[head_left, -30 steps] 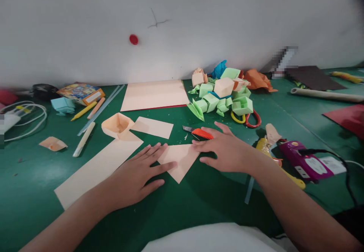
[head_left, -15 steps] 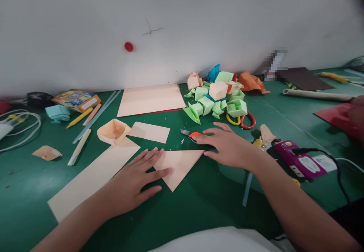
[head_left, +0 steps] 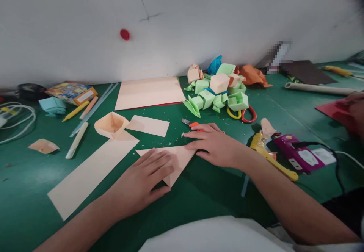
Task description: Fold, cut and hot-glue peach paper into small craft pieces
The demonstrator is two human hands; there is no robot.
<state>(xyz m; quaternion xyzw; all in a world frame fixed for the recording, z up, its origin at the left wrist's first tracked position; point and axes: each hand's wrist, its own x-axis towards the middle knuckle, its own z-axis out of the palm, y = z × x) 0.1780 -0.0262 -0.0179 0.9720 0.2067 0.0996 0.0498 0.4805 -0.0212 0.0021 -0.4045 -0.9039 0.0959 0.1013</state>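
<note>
Near the surface's (head_left: 199, 202) front edge, the left hand (head_left: 145, 180) has slid inward over the paper triangle (head_left: 182, 161); its fingers and the right hand's (head_left: 218, 146), all parted, likely steady it.

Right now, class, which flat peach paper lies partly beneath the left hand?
The triangular paper: the left hand rests across it. The long strip, small rectangle and large sheet at the back are four-sided, and no hand covers them.

head-worn camera | faces forward, down | hands (head_left: 145, 178) near, table (head_left: 199, 195), wall (head_left: 199, 24) beyond
</note>
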